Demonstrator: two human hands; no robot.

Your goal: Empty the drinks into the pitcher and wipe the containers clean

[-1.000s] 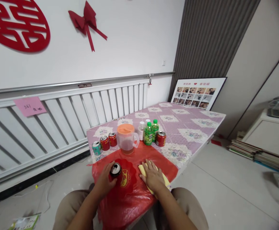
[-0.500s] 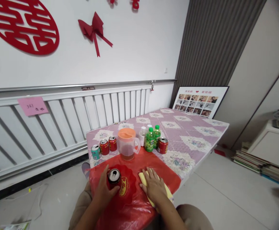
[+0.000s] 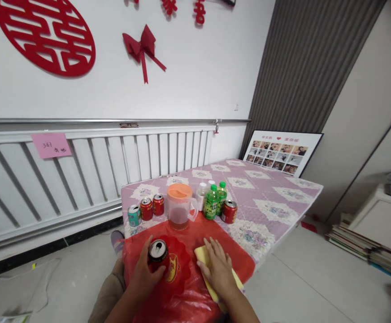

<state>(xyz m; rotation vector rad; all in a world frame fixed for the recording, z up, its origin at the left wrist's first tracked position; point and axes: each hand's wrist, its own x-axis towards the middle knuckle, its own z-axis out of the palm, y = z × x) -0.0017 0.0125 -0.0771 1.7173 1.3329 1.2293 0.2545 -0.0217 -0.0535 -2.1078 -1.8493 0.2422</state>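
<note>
My left hand (image 3: pixel 147 273) is wrapped round an opened drink can (image 3: pixel 158 252), dark at the rim and red lower down. The can is upright over a red scalloped plate (image 3: pixel 184 273) with a gold print. My right hand (image 3: pixel 216 269) lies with fingers stretched out on a folded yellow cloth (image 3: pixel 200 254), pressing it to the red plastic sheet (image 3: pixel 198 237). Behind the plate stands a clear pitcher (image 3: pixel 178 211) with an orange lid and a little brownish liquid in the bottom.
Left of the pitcher stand a teal can (image 3: pixel 134 216) and two red cans (image 3: pixel 146 209). To its right are green bottles (image 3: pixel 210 202), white-capped bottles (image 3: pixel 201 195) and another red can (image 3: pixel 229 211). A flowered tablecloth (image 3: pixel 249 193) covers the table; a radiator (image 3: pixel 94 166) runs behind.
The view has tilted and shifted slightly, so the room sits a little lower and further right. My left hand keeps its hold on the can, and my right hand stays on the cloth.
</note>
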